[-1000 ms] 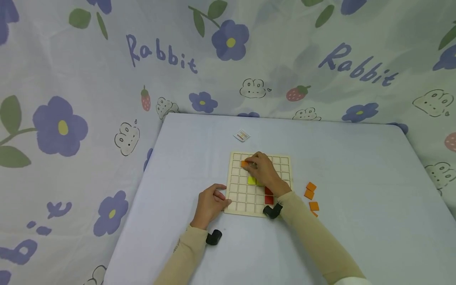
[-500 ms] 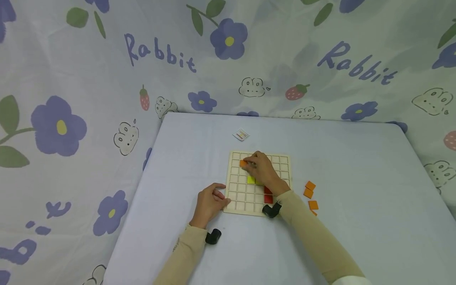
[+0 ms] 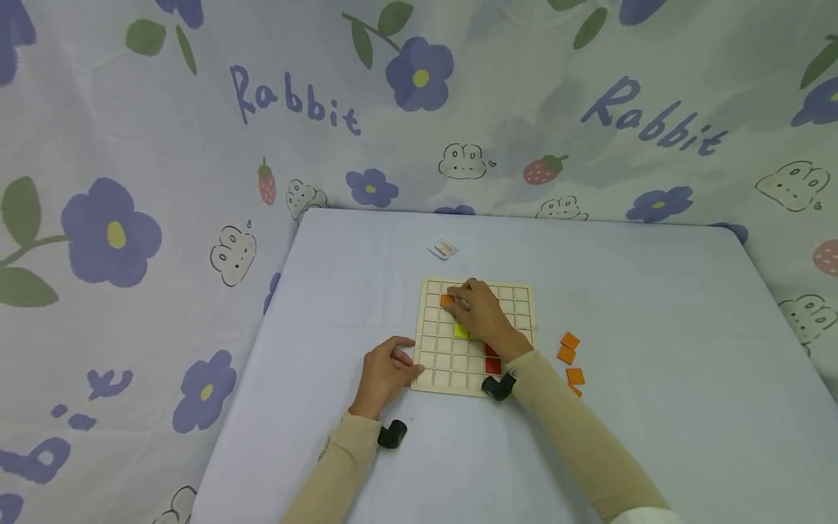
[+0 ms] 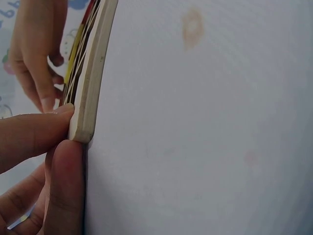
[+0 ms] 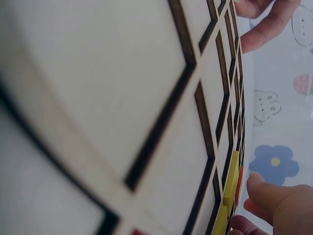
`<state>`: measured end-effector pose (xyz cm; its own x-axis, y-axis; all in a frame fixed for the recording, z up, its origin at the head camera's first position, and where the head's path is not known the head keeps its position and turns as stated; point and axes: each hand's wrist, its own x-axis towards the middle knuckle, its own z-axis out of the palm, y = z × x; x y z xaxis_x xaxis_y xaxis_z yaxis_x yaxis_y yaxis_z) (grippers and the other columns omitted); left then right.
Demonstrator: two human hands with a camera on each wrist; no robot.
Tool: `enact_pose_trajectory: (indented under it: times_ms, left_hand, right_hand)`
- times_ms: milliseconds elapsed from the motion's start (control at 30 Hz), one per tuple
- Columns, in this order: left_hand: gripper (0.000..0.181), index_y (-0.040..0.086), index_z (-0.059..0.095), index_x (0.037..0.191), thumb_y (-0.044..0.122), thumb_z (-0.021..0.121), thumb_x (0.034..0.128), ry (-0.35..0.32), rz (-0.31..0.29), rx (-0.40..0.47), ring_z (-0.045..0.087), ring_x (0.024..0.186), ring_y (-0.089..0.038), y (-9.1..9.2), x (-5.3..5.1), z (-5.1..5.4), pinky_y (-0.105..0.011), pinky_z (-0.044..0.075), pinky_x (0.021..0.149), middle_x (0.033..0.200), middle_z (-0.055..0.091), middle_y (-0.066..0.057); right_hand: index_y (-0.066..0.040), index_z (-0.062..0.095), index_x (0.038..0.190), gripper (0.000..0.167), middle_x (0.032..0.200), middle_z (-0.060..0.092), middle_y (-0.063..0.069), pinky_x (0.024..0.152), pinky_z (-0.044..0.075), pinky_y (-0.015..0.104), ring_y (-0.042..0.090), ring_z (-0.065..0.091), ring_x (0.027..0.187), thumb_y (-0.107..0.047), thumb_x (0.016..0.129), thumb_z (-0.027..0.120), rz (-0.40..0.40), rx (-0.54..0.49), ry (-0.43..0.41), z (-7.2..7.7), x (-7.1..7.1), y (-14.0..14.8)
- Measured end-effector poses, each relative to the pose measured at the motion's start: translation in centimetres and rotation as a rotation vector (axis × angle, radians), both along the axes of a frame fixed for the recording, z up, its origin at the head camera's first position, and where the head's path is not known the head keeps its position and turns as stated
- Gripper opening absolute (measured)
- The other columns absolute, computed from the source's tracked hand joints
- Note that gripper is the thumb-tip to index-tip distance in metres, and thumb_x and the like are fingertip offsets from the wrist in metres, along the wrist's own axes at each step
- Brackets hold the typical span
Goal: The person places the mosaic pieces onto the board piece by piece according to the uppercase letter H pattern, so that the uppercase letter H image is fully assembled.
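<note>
A square wooden grid board [image 3: 445, 362] lies on the white-covered table. My left hand [image 3: 385, 376] holds its near left corner; in the left wrist view the thumb [image 4: 36, 134] rests on top and a curled finger [image 4: 66, 183] lies against the side. Over the board's far left part, my right hand [image 3: 481, 313] pinches an orange square tile [image 3: 447, 300], which sits at a grid cell. In the right wrist view this orange tile [image 5: 239, 186] is mostly hidden behind a yellow tile [image 5: 231, 178]. Red tiles [image 3: 492, 365] lie in the grid, partly covered by the right wrist.
Several loose orange tiles [image 3: 567, 354] lie right of the board, the nearest partly hidden by the right sleeve. A small patterned card [image 3: 443, 248] lies beyond the board. A cloth printed with flowers and rabbits [image 3: 419, 138] hangs behind the table.
Both hands stay almost in place. The right fingers remain at the orange tile and have shifted only slightly; the whole view moves a little with the head.
</note>
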<state>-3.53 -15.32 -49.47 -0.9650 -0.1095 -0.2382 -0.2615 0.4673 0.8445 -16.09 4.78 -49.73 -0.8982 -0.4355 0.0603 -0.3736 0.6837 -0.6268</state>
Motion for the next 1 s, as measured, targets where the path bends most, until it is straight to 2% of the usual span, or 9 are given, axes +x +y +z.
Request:
enact_pose_trajectory:
  times_ms: [267,433,633,833,1000]
  left_hand:
    - [0.044,0.008,0.069,0.12,0.009,0.084,0.0792,-0.028,0.001,0.007,0.062,0.066,-0.011,0.1,0.0,-0.2,-0.024,0.054,0.059,0.084,0.065,-0.007]
    - [0.044,0.008,0.069,0.12,0.008,0.084,0.0793,-0.018,-0.006,0.008,0.061,0.065,-0.011,0.1,0.0,-0.2,-0.025,0.054,0.059,0.083,0.065,-0.007]
    - [0.044,0.009,0.069,0.12,0.009,0.084,0.0795,-0.009,-0.011,0.001,0.061,0.065,-0.011,0.2,0.0,-0.1,-0.025,0.055,0.058,0.083,0.066,-0.007]
    - [0.044,0.009,0.068,0.121,0.009,0.084,0.0794,-0.013,-0.013,-0.003,0.062,0.065,-0.011,0.3,-0.1,0.0,-0.025,0.055,0.058,0.084,0.066,-0.007]
    - [0.045,0.009,0.068,0.121,0.009,0.084,0.079,-0.015,-0.007,-0.014,0.063,0.067,-0.011,0.1,-0.1,0.1,-0.024,0.054,0.059,0.084,0.067,-0.007]
  right_hand:
    - [-0.007,0.066,0.13,0.037,0.116,0.063,0.013,0.09,0.054,0.041,0.027,0.059,0.105,-0.028,0.1,0.064,-0.008,-0.021,0.01,0.0,0.3,-0.1]
    - [-0.005,0.068,0.127,0.036,0.112,0.065,0.013,0.088,0.053,0.042,0.028,0.06,0.101,-0.026,0.098,0.066,0.001,-0.089,0.067,0.9,0.6,-0.4]
    - [-0.004,0.067,0.127,0.037,0.113,0.065,0.015,0.088,0.054,0.043,0.028,0.06,0.101,-0.028,0.099,0.065,-0.007,-0.124,0.089,2.4,0.9,-0.4]
    - [-0.003,0.069,0.123,0.033,0.111,0.066,0.014,0.085,0.054,0.044,0.029,0.061,0.1,-0.024,0.098,0.067,-0.044,-0.191,0.104,3.6,2.0,0.7]
    - [-0.004,0.07,0.122,0.03,0.108,0.067,0.012,0.081,0.054,0.043,0.028,0.062,0.097,-0.021,0.098,0.067,-0.064,-0.222,0.094,3.3,3.4,1.6]
